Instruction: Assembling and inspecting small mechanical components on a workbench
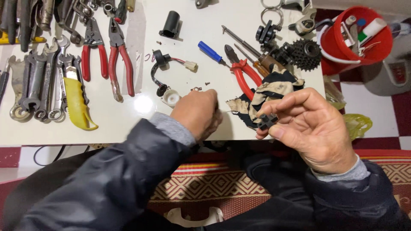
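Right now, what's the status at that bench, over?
Right hand pinches small black part. Left hand closed, at table edge, contents hidden. Rag and red pliers lie just beyond.

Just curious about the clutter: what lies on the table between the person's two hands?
In the head view, a crumpled black-and-tan rag lies between the left hand and the right hand, which pinches a small black part.

I see bright, even overhead light. One glare spot burns on the white table [143, 104]. Shadows beneath the tools are soft and short. Focus is sharp centrally; the dark sleeves lose detail, and edges bend slightly.
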